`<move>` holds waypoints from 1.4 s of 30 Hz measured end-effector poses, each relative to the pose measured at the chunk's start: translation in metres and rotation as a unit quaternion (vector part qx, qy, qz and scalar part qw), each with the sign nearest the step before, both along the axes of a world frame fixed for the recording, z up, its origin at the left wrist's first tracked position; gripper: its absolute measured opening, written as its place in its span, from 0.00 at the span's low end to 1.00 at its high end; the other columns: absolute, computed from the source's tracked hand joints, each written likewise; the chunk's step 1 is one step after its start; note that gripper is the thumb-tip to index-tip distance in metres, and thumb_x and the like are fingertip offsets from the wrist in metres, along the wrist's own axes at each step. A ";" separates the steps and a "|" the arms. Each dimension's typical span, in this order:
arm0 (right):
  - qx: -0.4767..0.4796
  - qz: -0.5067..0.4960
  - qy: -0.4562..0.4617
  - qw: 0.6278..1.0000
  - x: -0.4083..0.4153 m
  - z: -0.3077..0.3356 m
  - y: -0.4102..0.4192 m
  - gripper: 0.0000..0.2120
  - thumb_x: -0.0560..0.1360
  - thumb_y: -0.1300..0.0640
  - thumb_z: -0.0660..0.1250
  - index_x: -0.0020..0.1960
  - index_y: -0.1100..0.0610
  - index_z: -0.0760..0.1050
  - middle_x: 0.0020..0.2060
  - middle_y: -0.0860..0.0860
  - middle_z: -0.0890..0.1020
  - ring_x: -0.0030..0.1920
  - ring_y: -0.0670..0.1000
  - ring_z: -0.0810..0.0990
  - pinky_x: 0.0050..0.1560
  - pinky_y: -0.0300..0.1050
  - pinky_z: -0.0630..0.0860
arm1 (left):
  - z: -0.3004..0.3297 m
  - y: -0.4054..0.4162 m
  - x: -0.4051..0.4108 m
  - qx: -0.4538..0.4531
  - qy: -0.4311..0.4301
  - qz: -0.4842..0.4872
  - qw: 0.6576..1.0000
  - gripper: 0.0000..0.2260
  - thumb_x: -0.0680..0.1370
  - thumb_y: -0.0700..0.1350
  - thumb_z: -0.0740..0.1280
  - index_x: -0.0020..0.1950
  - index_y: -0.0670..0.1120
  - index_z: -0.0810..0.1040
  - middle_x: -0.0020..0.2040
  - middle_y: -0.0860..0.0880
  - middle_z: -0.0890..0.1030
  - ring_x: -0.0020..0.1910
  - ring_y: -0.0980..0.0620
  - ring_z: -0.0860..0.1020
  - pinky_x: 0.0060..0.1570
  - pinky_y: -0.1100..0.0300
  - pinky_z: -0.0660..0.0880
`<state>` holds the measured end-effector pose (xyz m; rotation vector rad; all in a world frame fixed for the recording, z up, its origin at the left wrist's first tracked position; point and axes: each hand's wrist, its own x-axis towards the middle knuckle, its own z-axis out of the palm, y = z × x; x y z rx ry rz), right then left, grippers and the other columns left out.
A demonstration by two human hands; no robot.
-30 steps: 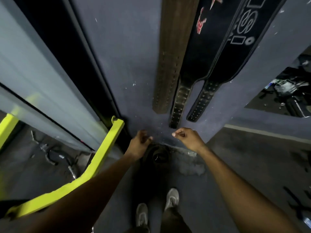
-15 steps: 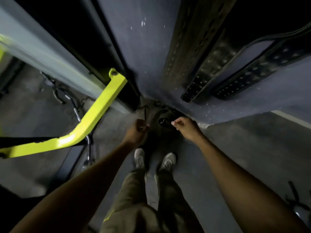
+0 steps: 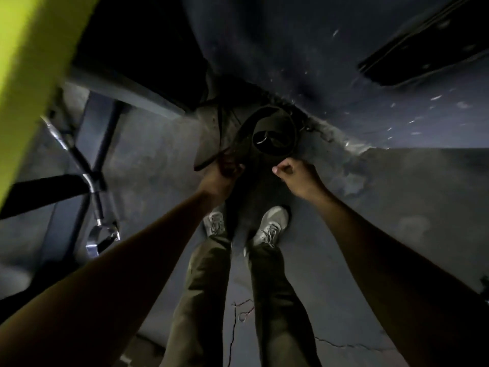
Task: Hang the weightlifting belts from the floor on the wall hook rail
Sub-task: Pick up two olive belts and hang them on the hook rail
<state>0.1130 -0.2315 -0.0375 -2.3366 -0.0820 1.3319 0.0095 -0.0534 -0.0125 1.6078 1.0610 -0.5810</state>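
A dark weightlifting belt [image 3: 274,133], rolled into a coil, lies on the floor at the foot of the wall [image 3: 304,62]. My left hand [image 3: 225,169] reaches down to the coil's left side, and its fingers grip a loose strap end of the belt. My right hand [image 3: 295,172] hovers just in front of the coil's near rim with curled fingers, and I see nothing in it. The tip of a hanging black belt [image 3: 423,49] shows at the top right against the wall. The hook rail is out of view.
A yellow machine bar [image 3: 34,62] fills the top left, very close to the camera. A metal cable handle with a black strap [image 3: 102,231] lies on the floor at the left. My two grey shoes [image 3: 270,229] stand just behind the belt. The scene is dim.
I have bent lower, so the view dropped from the hanging belts to the floor. Both hands have come down to the coiled belt, and the left one has taken hold of its strap.
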 end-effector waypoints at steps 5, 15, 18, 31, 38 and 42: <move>-0.040 0.049 -0.008 0.998 0.002 -0.133 0.010 0.16 0.83 0.58 0.67 0.66 0.66 0.77 0.60 0.64 0.84 0.63 0.62 0.81 0.47 0.36 0.70 | -0.123 0.001 -0.001 0.000 0.023 -0.017 1.000 0.15 0.83 0.40 0.67 0.67 0.34 0.76 0.49 0.47 0.82 0.47 0.53 0.80 0.41 0.75 0.70; -0.160 0.358 -0.182 0.902 -0.003 -0.252 0.023 0.16 0.86 0.61 0.54 0.67 0.61 0.78 0.63 0.63 0.81 0.63 0.67 0.81 0.60 0.61 0.77 | -0.226 -0.005 -0.020 -0.078 0.057 0.056 0.994 0.07 0.84 0.42 0.66 0.61 0.42 0.78 0.48 0.48 0.80 0.46 0.53 0.78 0.50 0.62 0.75; -0.145 0.382 -0.201 0.891 -0.016 -0.232 0.015 0.15 0.86 0.61 0.56 0.62 0.59 0.80 0.59 0.61 0.83 0.59 0.65 0.83 0.56 0.57 0.79 | -0.205 -0.011 -0.017 -0.088 0.065 0.063 0.992 0.02 0.84 0.44 0.66 0.51 0.48 0.75 0.42 0.52 0.77 0.40 0.57 0.75 0.38 0.66 0.71; -0.150 0.424 -0.250 0.858 0.001 -0.260 -0.003 0.21 0.82 0.63 0.58 0.75 0.62 0.67 0.70 0.63 0.74 0.71 0.64 0.73 0.61 0.58 0.77 | -0.221 -0.013 -0.006 -0.106 0.013 0.029 0.994 0.10 0.85 0.42 0.63 0.65 0.42 0.74 0.54 0.46 0.78 0.50 0.51 0.77 0.52 0.62 0.77; -0.158 0.416 -0.255 0.858 -0.002 -0.265 0.008 0.13 0.82 0.63 0.60 0.59 0.58 0.82 0.54 0.60 0.86 0.56 0.66 0.85 0.52 0.55 0.80 | -0.245 -0.017 -0.027 -0.104 0.048 0.054 0.992 0.17 0.85 0.43 0.65 0.71 0.35 0.73 0.61 0.41 0.78 0.54 0.47 0.78 0.60 0.51 0.77; -0.093 0.307 -0.213 0.923 0.001 -0.202 0.010 0.17 0.83 0.56 0.62 0.71 0.48 0.77 0.62 0.57 0.84 0.62 0.64 0.82 0.58 0.55 0.78 | -0.200 -0.016 -0.021 -0.138 0.067 0.115 0.981 0.08 0.86 0.46 0.63 0.62 0.45 0.75 0.50 0.51 0.78 0.46 0.54 0.76 0.39 0.68 0.73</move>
